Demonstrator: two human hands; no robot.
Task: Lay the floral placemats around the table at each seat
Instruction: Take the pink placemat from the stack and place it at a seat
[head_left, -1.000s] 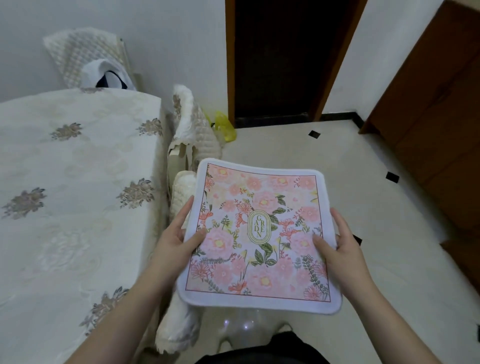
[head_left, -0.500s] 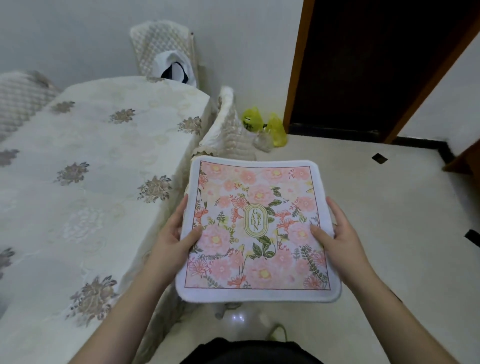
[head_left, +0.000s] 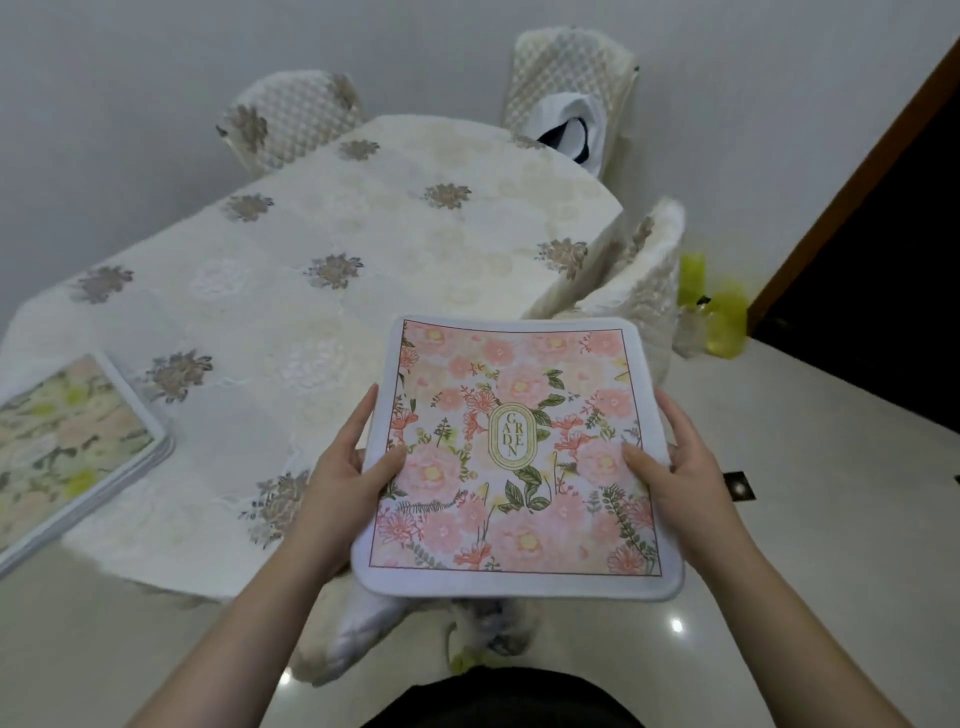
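A pink floral placemat (head_left: 514, 452) with a white border is held flat in the air at the table's near right edge. My left hand (head_left: 345, 467) grips its left edge and my right hand (head_left: 675, 462) grips its right edge, thumbs on top. The table (head_left: 322, 249) wears a cream cloth with brown flower patches. A stack of floral placemats (head_left: 67, 441) lies at the table's near left corner, partly cut off by the frame.
Cream-covered chairs stand at the far end (head_left: 291, 119) and far right corner (head_left: 571, 78), one more along the right side (head_left: 639, 291). Another covered chair (head_left: 363, 623) sits under the held placemat. Yellow bags (head_left: 719, 317) lie by a dark doorway (head_left: 883, 270).
The view has swung left, bringing the whole table and the placemat stack into sight. The held placemat has come over the table's near right edge, both hands still gripping it.
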